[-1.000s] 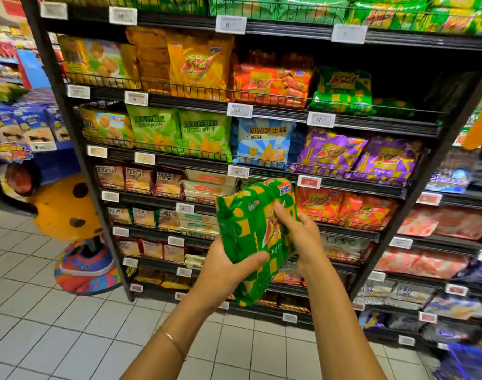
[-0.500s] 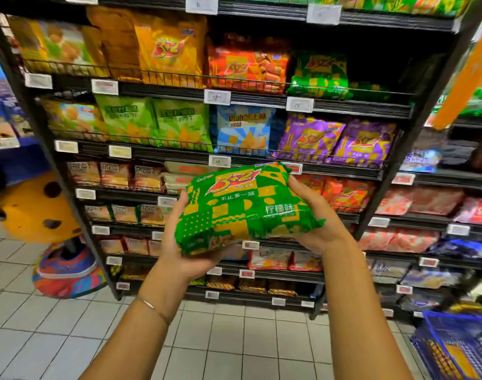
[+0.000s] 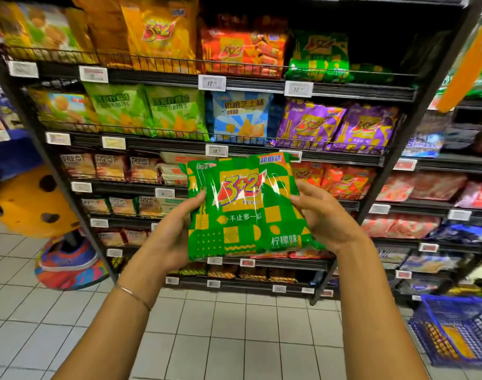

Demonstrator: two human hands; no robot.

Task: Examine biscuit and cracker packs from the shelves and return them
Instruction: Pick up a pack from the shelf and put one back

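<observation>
As both hands [image 3: 168, 239] [image 3: 326, 219] grip it, the green pack [image 3: 242, 223] seems upright.

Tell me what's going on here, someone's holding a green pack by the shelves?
A person stands at a snack shelf rack, holding a green cracker pack upright with its printed front facing them. The left hand and the right hand each have a grip on one side edge. The pack is off the shelf, not yet returned. Matching green packs sit on an upper shelf, and a blue basket stands on the floor at the right.
</observation>
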